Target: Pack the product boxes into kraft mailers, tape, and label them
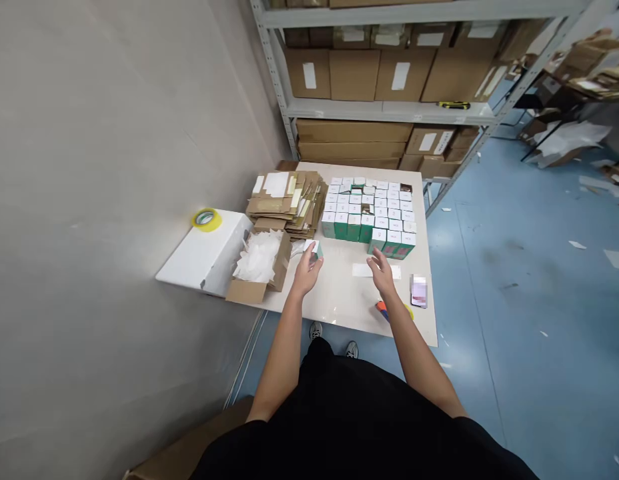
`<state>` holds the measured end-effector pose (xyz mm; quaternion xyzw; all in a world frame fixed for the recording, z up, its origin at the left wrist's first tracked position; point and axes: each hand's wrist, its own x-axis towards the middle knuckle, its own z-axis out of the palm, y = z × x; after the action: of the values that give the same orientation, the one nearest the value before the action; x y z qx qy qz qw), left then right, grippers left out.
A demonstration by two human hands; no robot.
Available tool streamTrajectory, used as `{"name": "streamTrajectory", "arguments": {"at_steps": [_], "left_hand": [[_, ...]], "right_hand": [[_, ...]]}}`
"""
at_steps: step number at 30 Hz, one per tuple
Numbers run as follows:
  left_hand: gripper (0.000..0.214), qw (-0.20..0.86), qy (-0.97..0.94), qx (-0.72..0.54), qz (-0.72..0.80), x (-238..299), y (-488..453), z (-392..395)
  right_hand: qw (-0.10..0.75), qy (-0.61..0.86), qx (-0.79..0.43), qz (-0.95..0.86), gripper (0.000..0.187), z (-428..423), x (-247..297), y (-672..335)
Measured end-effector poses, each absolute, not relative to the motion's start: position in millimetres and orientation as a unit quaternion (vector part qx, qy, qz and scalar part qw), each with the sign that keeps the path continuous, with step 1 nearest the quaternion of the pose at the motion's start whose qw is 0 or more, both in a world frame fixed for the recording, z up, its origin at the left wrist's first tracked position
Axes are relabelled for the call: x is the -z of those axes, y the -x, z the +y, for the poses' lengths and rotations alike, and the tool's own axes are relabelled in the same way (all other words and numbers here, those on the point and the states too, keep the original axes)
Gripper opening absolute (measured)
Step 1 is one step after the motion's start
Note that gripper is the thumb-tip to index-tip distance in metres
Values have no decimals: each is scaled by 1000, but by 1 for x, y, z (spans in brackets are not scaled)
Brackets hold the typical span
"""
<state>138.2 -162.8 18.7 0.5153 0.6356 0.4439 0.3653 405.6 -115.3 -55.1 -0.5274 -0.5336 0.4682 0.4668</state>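
My left hand is closed around a small white and green box above the front part of the table. My right hand is empty, its fingers apart, over a white paper strip. Just beyond it stand the nearest of several rows of small white-topped green boxes. To the left of my left hand, an open cardboard carton holds crumpled white packing material.
Flattened cardboard is stacked at the back left. A yellow tape roll lies on a white foam box. A phone and an orange-blue tool lie front right. Shelving with cartons rises behind the table.
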Motion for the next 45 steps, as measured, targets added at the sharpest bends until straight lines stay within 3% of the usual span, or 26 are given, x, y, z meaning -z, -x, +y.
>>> {"name": "streamTrajectory", "arguments": {"at_steps": [13, 23, 31, 35, 41, 45], "left_hand": [[68, 302, -407, -512, 693, -19, 14, -136], [73, 342, -382, -504, 695, 15, 147, -18], [79, 375, -381, -445, 718, 40, 221, 77], [86, 376, -374, -415, 739, 58, 243, 108], [94, 365, -365, -291, 805, 77, 252, 136], [90, 367, -354, -238, 827, 78, 251, 150]], "right_hand": [[424, 467, -497, -596, 70, -33, 37, -243], [398, 477, -476, -622, 74, 68, 46, -99], [365, 503, -421, -660, 66, 137, 73, -11], [284, 504, -366, -729, 58, 156, 94, 14], [34, 528, -273, -803, 63, 150, 104, 32], [-23, 525, -258, -811, 61, 147, 98, 29]]}}
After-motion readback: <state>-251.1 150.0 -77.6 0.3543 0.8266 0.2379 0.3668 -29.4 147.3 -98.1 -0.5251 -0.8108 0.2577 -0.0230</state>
